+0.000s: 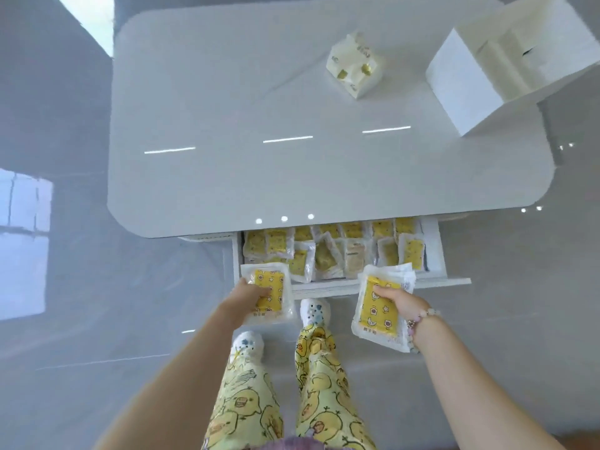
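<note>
Left hand [250,295]: fingers curled over the top face of a single packet [272,284], clear wrap with a yellow star-print insert, gripped from its left edge. The packet is held flat, just over the front left corner of the drawer [435,251].

Right hand [402,303]: fingers wrapped over the right edge of a stack of packets [376,316] with the same yellow print. Looks like several layers, but the count is not readable from here. The stack hangs just in front of the drawer's front panel, toward its right end. A bead bracelet [422,316] sits on that wrist.

The hands are well apart, each clamped on its own load.

The drawer is pulled out from under the near edge of a white glossy table [292,173]. Inside are loose packets [328,254] of the same kind, many standing on edge in rough rows and some tilted.

On the tabletop, far right: a small cream wrapped pack [355,64], and beyond it a white box [467,89] overhanging the table's right edge.

Below the hands are duck-print trousers [324,384] and white shoes [313,311] on a grey reflective floor [81,254].
</note>
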Action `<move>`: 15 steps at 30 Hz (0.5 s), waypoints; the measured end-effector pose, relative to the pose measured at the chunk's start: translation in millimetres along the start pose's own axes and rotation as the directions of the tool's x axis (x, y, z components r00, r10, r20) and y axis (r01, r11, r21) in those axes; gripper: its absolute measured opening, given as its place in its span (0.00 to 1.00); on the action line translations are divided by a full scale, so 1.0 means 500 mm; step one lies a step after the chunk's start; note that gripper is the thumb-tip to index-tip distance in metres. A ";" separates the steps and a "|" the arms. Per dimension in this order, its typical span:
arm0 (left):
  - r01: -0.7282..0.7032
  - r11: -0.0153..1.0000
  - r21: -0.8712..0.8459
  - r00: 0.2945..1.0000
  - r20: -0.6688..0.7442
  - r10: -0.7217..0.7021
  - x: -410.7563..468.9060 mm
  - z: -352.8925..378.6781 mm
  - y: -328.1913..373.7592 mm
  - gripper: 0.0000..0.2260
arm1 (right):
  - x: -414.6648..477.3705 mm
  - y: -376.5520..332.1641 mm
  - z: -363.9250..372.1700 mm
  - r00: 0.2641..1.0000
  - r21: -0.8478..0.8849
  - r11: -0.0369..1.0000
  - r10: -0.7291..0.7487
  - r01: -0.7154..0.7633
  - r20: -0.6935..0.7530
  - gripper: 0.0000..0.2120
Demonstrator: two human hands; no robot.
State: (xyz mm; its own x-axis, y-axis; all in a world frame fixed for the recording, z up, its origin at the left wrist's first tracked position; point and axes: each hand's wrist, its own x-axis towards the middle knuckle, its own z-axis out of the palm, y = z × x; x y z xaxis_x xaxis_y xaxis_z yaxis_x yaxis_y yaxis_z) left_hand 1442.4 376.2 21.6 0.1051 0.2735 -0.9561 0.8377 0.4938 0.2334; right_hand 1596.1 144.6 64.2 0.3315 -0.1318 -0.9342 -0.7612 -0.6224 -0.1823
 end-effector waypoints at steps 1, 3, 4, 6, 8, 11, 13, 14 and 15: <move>0.009 1.000 -0.025 1.000 -0.029 -0.009 0.026 -0.004 0.006 0.18 | 0.025 -0.005 0.008 1.000 -0.015 1.000 0.011 -0.010 0.009 0.25; 0.021 0.999 -0.045 0.996 -0.086 -0.024 0.083 -0.014 0.017 0.17 | 0.076 -0.008 0.031 0.999 -0.034 0.999 0.016 -0.015 0.039 0.20; 0.020 0.998 -0.054 0.993 -0.114 -0.026 0.115 -0.018 0.021 0.17 | 0.104 -0.006 0.043 0.998 -0.042 0.999 0.029 -0.027 0.053 0.20; 0.013 0.999 -0.035 0.985 -0.174 -0.019 0.181 -0.021 0.026 0.18 | 0.159 0.003 0.071 0.995 -0.065 0.997 0.049 -0.044 0.090 0.24; -0.016 0.998 0.067 0.971 -0.235 0.031 0.253 -0.014 0.028 0.21 | 0.213 0.012 0.104 0.994 -0.055 0.998 0.026 -0.021 0.104 0.26; -0.096 0.969 0.227 0.948 -0.275 0.159 0.359 0.007 0.037 0.23 | 0.283 0.019 0.150 0.985 -0.067 0.998 0.026 -0.015 0.172 0.24; -0.157 0.955 0.254 0.930 -0.286 0.229 0.412 0.026 0.050 0.23 | 0.330 0.028 0.175 0.974 -0.066 0.998 0.015 0.000 0.227 0.19; -0.186 0.951 0.248 0.921 -0.294 0.257 0.435 0.035 0.056 0.23 | 0.356 0.029 0.186 0.967 -0.071 0.997 0.021 -0.003 0.252 0.22; -0.214 0.949 0.232 0.911 -0.305 0.279 0.456 0.044 0.060 0.23 | 0.377 0.024 0.200 0.962 -0.075 0.997 0.030 -0.010 0.270 0.28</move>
State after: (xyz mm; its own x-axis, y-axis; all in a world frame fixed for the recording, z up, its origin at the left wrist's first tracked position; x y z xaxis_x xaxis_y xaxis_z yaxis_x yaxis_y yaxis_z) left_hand 1503.1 435.4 -193.1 0.1667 0.6384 -0.7514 0.8966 0.2190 0.3849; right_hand 1593.7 189.7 -144.7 0.1452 0.0629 -0.9874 -0.7206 -0.6771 -0.1491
